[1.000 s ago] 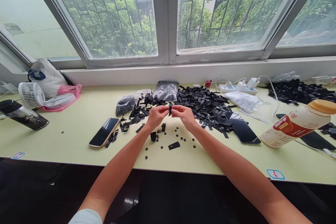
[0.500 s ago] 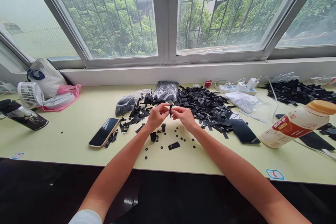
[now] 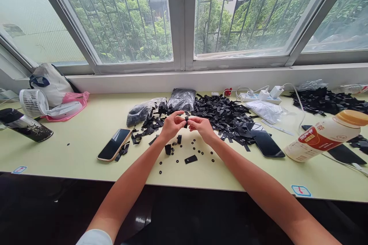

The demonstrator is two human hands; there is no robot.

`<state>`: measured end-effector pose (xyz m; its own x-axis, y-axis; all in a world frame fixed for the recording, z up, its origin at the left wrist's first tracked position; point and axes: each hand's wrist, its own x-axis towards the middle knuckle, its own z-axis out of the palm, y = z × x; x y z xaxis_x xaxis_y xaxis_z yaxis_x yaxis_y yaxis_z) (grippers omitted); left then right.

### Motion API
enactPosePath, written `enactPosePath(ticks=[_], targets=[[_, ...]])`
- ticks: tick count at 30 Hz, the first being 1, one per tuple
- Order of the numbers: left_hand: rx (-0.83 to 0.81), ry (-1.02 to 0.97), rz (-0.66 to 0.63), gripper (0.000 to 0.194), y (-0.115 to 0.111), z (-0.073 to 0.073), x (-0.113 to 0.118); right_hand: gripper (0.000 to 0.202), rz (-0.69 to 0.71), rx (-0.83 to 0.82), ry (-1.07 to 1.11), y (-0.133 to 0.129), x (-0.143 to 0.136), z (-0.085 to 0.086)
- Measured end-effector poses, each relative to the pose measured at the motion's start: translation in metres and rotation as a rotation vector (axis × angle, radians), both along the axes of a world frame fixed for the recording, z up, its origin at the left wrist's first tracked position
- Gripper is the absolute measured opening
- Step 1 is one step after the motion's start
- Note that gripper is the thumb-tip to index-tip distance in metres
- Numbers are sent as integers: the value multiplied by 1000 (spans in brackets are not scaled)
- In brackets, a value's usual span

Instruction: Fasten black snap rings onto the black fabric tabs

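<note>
We've got both hands up over the bench [image 3: 80, 134], meeting at one small black strip [image 3: 186, 122]. Right hand [image 3: 202, 127]: thumb and fingertip closed in a pinch on the strip. Left hand [image 3: 173, 125]: thumb tip at the strip's other side, index finger lifted clear above; we can't tell whether the other fingers grip it. So the strip is off the bench, between the two hands, roughly upright.

Progress, our judgement: this one piece looks partway through handling, since neither hand has set it down. Below the hands, small black round pieces [image 3: 177, 161] lie scattered and loose, near a flat black piece [image 3: 191, 159] with a light mark on it. Plenty is left lying about: a big heap of black strips [image 3: 224, 116] just behind the right hand, and a second black heap [image 3: 327, 99] well off to the right. Which of these are finished and which untouched, we can't tell; too small and jumbled. A clear bag [image 3: 140, 113] with dark contents and a dark plastic package [image 3: 182, 99] sit behind the left hand, so we can't call any pile complete.
</note>
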<state>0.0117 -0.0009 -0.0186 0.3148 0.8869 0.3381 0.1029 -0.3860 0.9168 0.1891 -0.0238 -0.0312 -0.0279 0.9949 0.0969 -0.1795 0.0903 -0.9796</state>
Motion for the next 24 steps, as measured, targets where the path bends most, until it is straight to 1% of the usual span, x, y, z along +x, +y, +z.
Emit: enactPosePath(ticks=[6, 10, 12, 13, 15, 17, 18, 21, 24], targets=[[6, 4, 28, 48, -1, 1, 2, 37, 26, -29, 37, 1, 0, -2], [-7, -2, 12, 47, 0, 4, 2, 36, 72, -58, 98, 2, 1, -3], [-10, 24, 11, 44, 2, 5, -1, 37, 82, -80, 134, 3, 3, -2], [3, 65, 25, 40, 4, 6, -5, 37, 73, -93, 151, 4, 4, -2], [77, 230, 86, 30, 9, 7, -15, 37, 32, -117, 179, 6, 8, -2], [208, 473, 163, 22, 13, 7, -27, 36, -23, -140, 196, 9, 14, -3], [228, 509, 169, 20, 15, 7, -33, 35, -50, -149, 200, 11, 17, -4], [247, 583, 108, 18, 20, 8, -47, 32, -105, -165, 200, 16, 25, -6], [254, 683, 17, 18, 22, 8, -54, 31, -114, -169, 192, 18, 27, -7]])
